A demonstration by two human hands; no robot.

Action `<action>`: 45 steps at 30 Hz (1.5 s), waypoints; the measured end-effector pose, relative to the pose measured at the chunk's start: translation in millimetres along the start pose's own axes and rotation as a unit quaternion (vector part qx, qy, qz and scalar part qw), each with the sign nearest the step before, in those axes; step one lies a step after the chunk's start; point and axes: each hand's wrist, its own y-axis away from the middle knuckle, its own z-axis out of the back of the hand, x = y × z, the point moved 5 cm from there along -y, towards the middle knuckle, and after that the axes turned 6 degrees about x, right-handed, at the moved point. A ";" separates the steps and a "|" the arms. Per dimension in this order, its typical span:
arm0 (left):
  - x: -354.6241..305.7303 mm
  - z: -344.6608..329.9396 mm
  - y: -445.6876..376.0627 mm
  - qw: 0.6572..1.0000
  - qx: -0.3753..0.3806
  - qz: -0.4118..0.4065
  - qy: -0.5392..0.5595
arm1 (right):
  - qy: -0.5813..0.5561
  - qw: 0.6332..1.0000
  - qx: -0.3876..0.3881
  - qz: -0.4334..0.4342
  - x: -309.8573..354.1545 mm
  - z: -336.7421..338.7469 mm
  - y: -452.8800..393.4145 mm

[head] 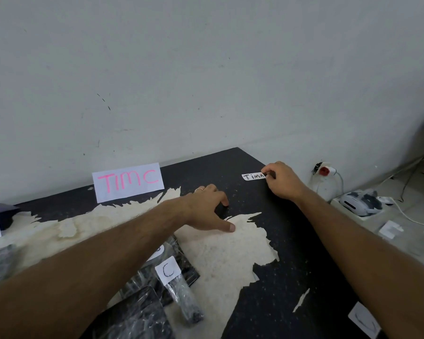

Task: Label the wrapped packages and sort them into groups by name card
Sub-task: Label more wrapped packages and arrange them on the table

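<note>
The left hand (pixel 207 209) lies spread at mid-frame, fingertips and thumb touching the worn black table (pixel 291 253), holding nothing. The right hand (pixel 280 181), right of centre, pinches one end of a small white label (pixel 253 176) lettered "TIMA". A pink "TIMC" name card (pixel 128 181) leans on the wall at left-centre. Wrapped packages (pixel 157 297), one tagged "C", fill the lower left.

Black speckled tabletop (pixel 279 253) with peeled pale patches; grey scuffed wall (pixel 206 69); white headset (pixel 360 203) on floor; red-centred wall socket (pixel 324 170).
</note>
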 end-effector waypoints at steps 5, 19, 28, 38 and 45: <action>-4.8 19.0 -14.3 1.000 0.025 0.008 -0.005 | 0.043 0.998 0.025 0.036 10.8 3.1 2.8; -7.5 26.5 -114.3 0.980 -0.180 0.041 0.079 | 0.043 0.997 -0.016 0.056 -4.5 -5.8 -6.8; -3.0 33.8 -121.9 0.967 -0.253 -0.015 0.027 | -0.007 0.998 -0.060 0.030 -11.9 -3.5 -11.8; -18.0 34.0 -130.6 0.954 -0.243 -0.020 -0.176 | -0.043 0.995 -0.090 0.013 -17.8 -0.1 -11.9; -18.3 33.5 -130.3 0.941 -0.276 -0.019 -0.193 | -0.051 0.994 -0.072 0.059 -9.6 -3.0 -8.4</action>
